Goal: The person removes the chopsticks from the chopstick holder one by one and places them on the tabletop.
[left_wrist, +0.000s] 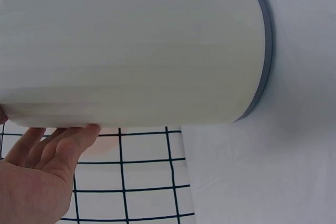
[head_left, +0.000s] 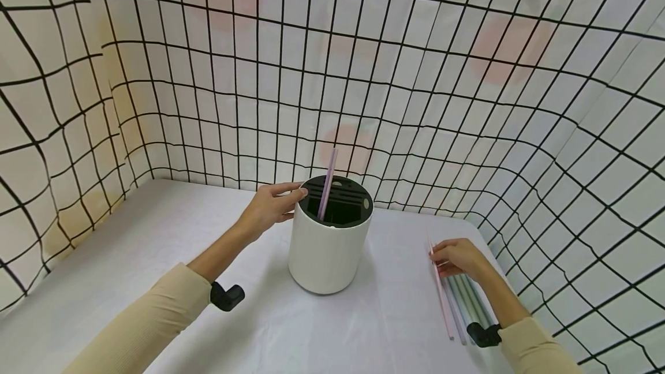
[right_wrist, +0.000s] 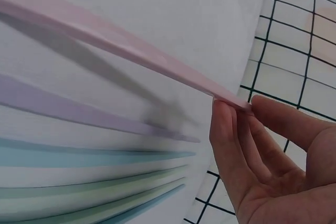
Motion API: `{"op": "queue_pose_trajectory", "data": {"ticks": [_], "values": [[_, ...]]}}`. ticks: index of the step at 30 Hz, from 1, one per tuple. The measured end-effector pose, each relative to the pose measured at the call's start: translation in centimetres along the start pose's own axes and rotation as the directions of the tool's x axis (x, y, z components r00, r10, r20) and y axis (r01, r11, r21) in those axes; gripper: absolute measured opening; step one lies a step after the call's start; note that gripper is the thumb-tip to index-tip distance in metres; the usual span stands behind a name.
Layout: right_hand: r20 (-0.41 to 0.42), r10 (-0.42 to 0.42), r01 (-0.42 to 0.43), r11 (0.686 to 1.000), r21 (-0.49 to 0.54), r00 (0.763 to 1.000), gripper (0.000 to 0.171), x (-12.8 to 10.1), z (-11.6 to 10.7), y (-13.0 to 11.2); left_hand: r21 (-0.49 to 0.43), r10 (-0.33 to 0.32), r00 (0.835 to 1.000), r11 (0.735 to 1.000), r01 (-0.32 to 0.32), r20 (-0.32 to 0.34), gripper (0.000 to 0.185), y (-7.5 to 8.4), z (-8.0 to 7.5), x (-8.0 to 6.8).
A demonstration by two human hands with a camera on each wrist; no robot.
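A white round utensil holder (head_left: 328,255) with a black slotted top stands upright on the table, two purple chopsticks (head_left: 328,183) leaning in its opening. My left hand (head_left: 270,206) rests on the holder's left side near the rim. In the left wrist view its fairly straight fingers (left_wrist: 79,139) touch the white wall. At the right, my right hand (head_left: 459,257) pinches a pink chopstick (head_left: 443,299) near its thin end. Seen from the right wrist, the pink chopstick (right_wrist: 131,48) is raised off the cloth, its shadow beneath it.
Beside the pink chopstick lie a purple chopstick (right_wrist: 79,108), a blue one (right_wrist: 79,155) and several green ones (right_wrist: 79,195), roughly side by side. A black wire grid (head_left: 363,74) borders the white-covered table (head_left: 234,328) at the back and both sides.
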State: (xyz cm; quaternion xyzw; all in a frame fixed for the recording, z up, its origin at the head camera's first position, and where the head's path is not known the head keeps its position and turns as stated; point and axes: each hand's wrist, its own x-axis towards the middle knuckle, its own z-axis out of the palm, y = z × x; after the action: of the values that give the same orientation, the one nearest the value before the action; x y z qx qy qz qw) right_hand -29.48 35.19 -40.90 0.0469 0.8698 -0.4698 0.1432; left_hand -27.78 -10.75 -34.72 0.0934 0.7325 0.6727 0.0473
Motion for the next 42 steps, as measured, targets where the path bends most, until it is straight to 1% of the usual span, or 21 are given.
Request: {"op": "queue_pose_trajectory", "data": {"ticks": [6,11,15,17,21,25,28,34,42], "values": [[-0.045,0.010,-0.011,1.000,-0.023,0.999,0.026,0.1,0.3,0.8,0.003,0.008,1.000,1.000,-0.008,0.003,0.058,0.0,0.0,-0.1],[-0.070,0.025,-0.024,1.000,0.006,0.997,0.028,0.2,0.5,1.3,-0.003,-0.002,1.000,1.000,0.002,-0.001,0.058,0.2,0.0,-0.1],[-0.093,0.029,-0.030,0.999,-0.009,0.995,0.026,0.3,0.6,1.8,-0.005,-0.006,1.000,1.000,0.006,-0.004,0.057,0.2,0.0,-0.1],[-0.094,0.019,-0.022,0.999,-0.037,0.995,0.025,0.3,0.7,2.1,-0.008,-0.008,1.000,1.000,0.008,-0.004,0.057,0.2,0.1,-0.1],[-0.093,0.008,-0.014,0.998,-0.056,0.996,0.025,0.3,0.9,2.4,-0.010,-0.008,1.000,1.000,0.008,-0.005,0.057,0.3,0.1,-0.1],[-0.108,0.012,-0.017,0.999,-0.049,0.994,0.026,0.4,1.0,2.6,-0.011,-0.006,1.000,1.000,0.006,-0.004,0.058,0.3,0.1,-0.1],[-0.128,0.012,-0.017,0.999,-0.042,0.992,0.024,0.6,1.2,2.9,-0.009,-0.005,1.000,1.000,0.005,-0.004,0.058,0.3,0.1,0.0],[-0.169,-0.012,0.000,0.997,-0.072,0.986,0.019,0.9,1.4,3.4,-0.013,-0.006,1.000,1.000,0.006,-0.006,0.057,0.3,0.1,0.0],[-0.146,-0.039,0.028,0.997,-0.075,0.989,0.019,1.0,1.5,3.5,-0.008,-0.016,1.000,1.000,0.016,-0.010,0.057,0.2,0.1,0.0]]}}
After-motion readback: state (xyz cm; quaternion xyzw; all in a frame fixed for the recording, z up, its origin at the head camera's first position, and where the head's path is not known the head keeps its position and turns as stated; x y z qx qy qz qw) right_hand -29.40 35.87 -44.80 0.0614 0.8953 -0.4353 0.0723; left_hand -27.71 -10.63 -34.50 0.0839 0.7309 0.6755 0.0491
